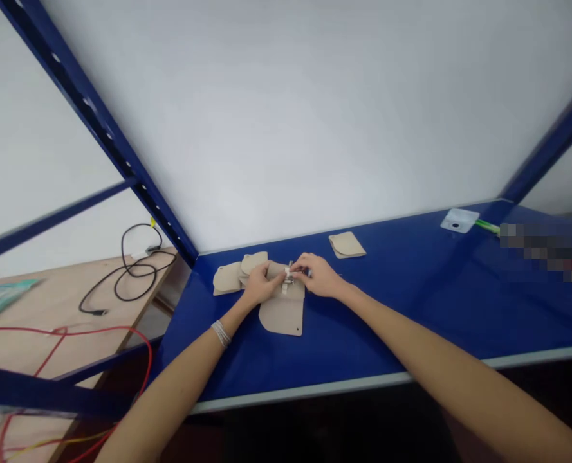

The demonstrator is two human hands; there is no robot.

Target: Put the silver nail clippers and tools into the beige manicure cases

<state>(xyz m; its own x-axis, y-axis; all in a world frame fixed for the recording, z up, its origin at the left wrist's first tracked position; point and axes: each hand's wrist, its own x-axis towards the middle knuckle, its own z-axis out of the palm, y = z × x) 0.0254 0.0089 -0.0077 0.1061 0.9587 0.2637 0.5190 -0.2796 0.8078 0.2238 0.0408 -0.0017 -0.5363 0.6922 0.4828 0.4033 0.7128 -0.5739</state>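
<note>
An unfolded beige piece [282, 316], like card or thin leather with one rounded corner and a small hole, lies on the blue tabletop in front of me. My left hand [261, 284] grips its upper part, thumb stretched toward a small white and metallic item [287, 276] on it. From the other side, my right hand [318, 275] pinches at that same item; what its fingertips hold is too small to name. Two folded beige pieces, one at the far left [228, 278] and another [253, 262] partly behind my left hand, lie close by.
Another folded beige piece [347, 245] lies near the wall. Farther right are a white packet [460, 220] and a green item [487, 226]. Blue metal posts [107, 128] frame the table. A wooden table [121, 273] at left carries a black cable [116, 283]; red cables hang nearby.
</note>
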